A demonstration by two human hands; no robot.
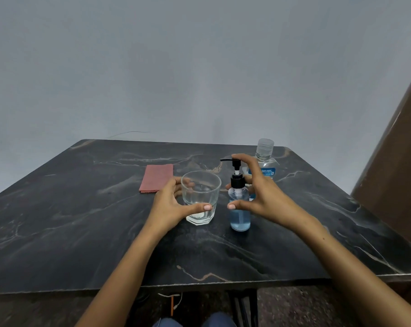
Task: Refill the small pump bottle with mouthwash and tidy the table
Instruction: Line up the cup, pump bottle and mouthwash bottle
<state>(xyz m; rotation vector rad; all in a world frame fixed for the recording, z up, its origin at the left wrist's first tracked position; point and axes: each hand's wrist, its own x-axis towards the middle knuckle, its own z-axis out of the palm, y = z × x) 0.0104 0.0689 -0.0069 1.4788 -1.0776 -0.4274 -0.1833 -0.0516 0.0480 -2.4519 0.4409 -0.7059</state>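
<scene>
Your right hand [261, 194] curls round the small pump bottle [240, 220], near the middle of the table [82, 208], forefinger on its pump head [235, 162], and your left hand [169, 204] holds the glass tumbler [201, 197] just left of it; the bottle seems light and smooth, so grip its body.

Both forearms are stretched forward, the left hand [171, 204] curled round a glass [201, 186], the right hand [261, 197] round a pump bottle [240, 220].
</scene>
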